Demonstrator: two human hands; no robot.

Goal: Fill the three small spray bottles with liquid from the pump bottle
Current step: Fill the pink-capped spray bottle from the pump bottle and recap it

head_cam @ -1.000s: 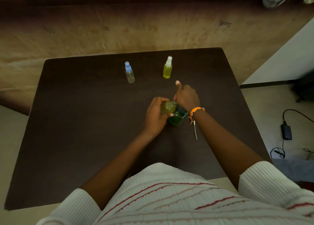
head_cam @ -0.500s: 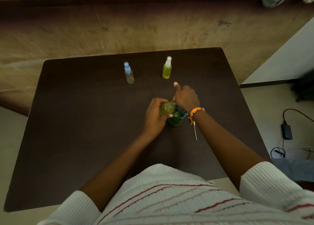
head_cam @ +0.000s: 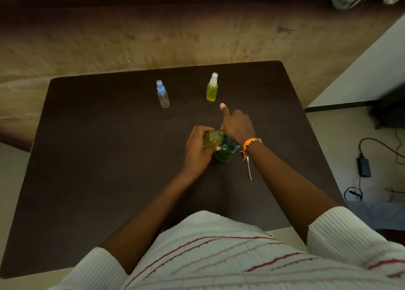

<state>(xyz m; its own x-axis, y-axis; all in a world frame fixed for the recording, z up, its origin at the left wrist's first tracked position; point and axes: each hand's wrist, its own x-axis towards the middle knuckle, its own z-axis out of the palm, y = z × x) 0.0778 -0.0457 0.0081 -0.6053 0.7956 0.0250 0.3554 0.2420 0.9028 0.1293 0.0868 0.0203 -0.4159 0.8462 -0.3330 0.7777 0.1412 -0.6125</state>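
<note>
Head view, as I read it from my station. On the dark desk (head_cam: 87, 158) the left hand (head_cam: 197, 149) curls its fingers round a small uncapped spray bottle (head_cam: 213, 139) of yellow-green liquid, holding it tilted against the top of the green pump bottle (head_cam: 225, 151), which stands near the desk's middle. The right hand (head_cam: 237, 125) sits on the pump bottle's head — most fingers folded down over it, one finger stretched out forward; the pump head itself is hidden beneath the hand, so I cannot tell exactly how it is grasped. An orange bracelet (head_cam: 251, 144) circles the right wrist. Farther back stand two capped spray bottles, well apart from each other: a clear bottle with a blue cap (head_cam: 163, 95) to the left and a yellow-filled bottle with a white cap (head_cam: 212, 89) to the right — both upright.
</note>
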